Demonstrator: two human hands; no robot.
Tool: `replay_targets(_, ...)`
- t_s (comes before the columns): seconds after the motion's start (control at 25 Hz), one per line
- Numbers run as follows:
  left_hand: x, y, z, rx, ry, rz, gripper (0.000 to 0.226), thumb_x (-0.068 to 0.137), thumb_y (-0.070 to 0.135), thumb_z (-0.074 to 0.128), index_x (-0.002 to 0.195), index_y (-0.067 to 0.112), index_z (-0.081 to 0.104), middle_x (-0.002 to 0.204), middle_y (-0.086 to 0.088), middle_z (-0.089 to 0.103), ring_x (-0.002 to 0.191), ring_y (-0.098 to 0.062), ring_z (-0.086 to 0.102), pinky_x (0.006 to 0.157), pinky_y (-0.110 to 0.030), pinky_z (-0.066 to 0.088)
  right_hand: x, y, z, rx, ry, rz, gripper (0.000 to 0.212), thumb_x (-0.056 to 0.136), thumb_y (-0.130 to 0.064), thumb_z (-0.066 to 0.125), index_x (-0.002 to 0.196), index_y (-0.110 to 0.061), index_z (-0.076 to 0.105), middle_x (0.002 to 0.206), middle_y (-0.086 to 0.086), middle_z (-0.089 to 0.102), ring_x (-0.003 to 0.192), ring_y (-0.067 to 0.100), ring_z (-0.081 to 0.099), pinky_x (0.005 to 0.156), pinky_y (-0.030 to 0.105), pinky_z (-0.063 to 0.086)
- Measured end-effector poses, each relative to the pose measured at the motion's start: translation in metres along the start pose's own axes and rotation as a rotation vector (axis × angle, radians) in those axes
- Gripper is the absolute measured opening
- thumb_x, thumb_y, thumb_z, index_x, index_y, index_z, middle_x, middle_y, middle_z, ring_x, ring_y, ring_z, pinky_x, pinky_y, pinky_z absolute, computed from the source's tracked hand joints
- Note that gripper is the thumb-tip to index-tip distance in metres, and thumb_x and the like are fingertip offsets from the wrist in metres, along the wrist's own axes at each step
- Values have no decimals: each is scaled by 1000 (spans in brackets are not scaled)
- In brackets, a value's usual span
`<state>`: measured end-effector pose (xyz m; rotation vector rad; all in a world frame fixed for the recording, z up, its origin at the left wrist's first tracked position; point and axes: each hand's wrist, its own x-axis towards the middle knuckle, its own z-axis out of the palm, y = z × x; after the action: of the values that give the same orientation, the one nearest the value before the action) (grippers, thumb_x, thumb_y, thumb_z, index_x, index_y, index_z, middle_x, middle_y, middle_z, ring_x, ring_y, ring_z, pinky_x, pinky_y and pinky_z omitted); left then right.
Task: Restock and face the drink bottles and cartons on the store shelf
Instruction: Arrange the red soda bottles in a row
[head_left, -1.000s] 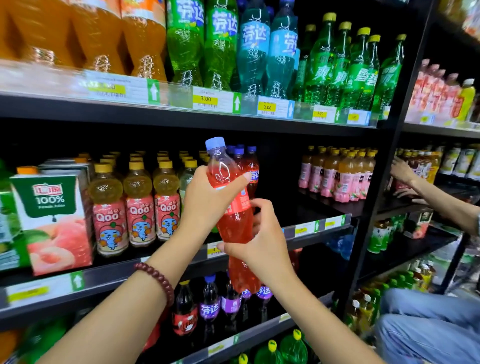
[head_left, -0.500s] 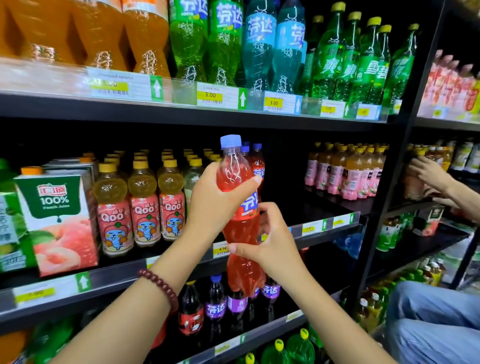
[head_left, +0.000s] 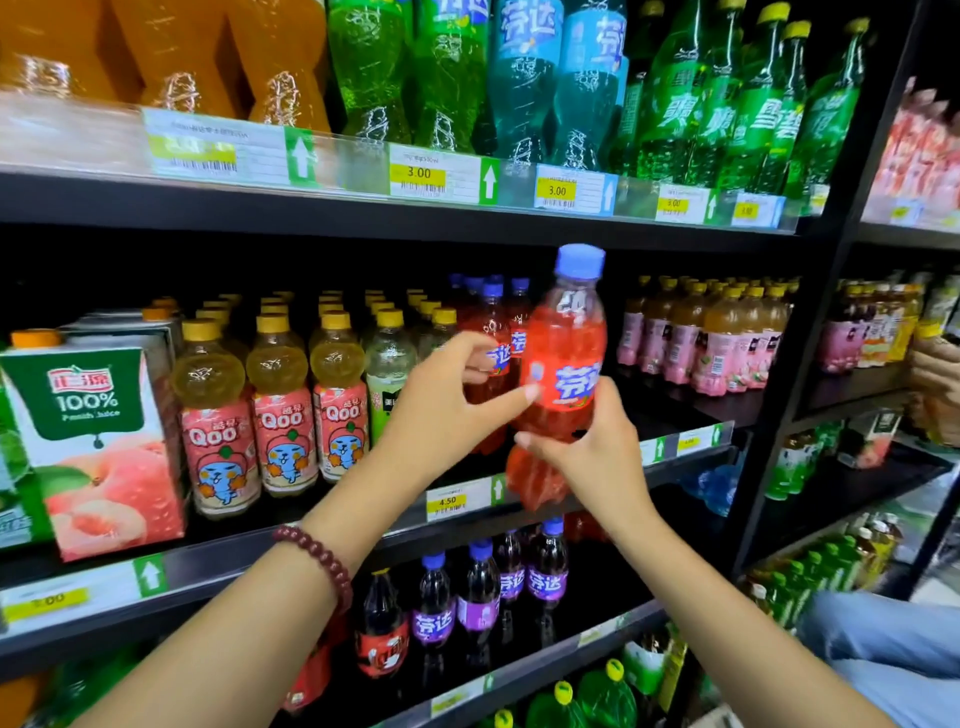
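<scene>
A peach juice carton (head_left: 98, 441) is standing leftmost on the middle shelf (head_left: 249, 556), yellow-capped Qoo bottles (head_left: 280, 410) beside it. The left hand (head_left: 441, 410), fingers loosely parted, is touching the red soda bottle (head_left: 563, 374) with its thumb, while the right hand (head_left: 597, 452) is gripping its waist in front of the shelf edge, hiding its lower half.

Juice carton (head_left: 96, 415): "100%". Yellow-capped bottles (head_left: 280, 431): "Qoo". Upper-shelf price tags (head_left: 418, 173): "3.00". Middle-shelf tag (head_left: 448, 501): "4.50".
</scene>
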<state>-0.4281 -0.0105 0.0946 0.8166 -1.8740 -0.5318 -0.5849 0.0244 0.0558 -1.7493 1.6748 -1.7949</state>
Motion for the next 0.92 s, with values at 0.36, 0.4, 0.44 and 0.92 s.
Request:
replay_targets(0.36, 1, -101, 24, 589, -494, -246, 42, 80, 49, 69, 108, 18, 68, 100, 2, 69, 91, -14, 64, 75, -27, 50, 71, 63, 13, 14, 95, 47, 62, 65, -13, 86, 106, -18, 39, 95, -8, 57, 83, 5, 57, 67, 0, 41)
replay_targets(0.4, 2, -107, 25, 602, -513, -220, 34, 82, 46, 69, 100, 18, 71, 91, 4, 69, 86, -14, 63, 67, -26, 46, 76, 70, 18, 6, 80, 63, 62, 66, -12, 85, 107, -17, 39, 96, -7, 57, 82, 5, 56, 66, 0, 40)
replay_targets(0.44, 2, -112, 26, 585, -519, -205, 28, 83, 42, 68, 94, 17, 72, 80, 7, 66, 79, -12, 61, 60, -25, 41, 81, 78, 22, -1, 62, 85, 61, 66, -12, 85, 108, -16, 40, 97, -6, 57, 83, 7, 56, 65, 1, 40)
replay_targets(0.92, 4, -136, 34, 434, -471, -265, 21, 82, 40, 71, 66, 31, 61, 73, 7, 66, 70, -11, 61, 62, -29, 45, 121, 129, 68, -100, -124, 253, 64, 72, -14, 81, 125, -4, 46, 120, 11, 61, 112, 25, 58, 92, 31, 45)
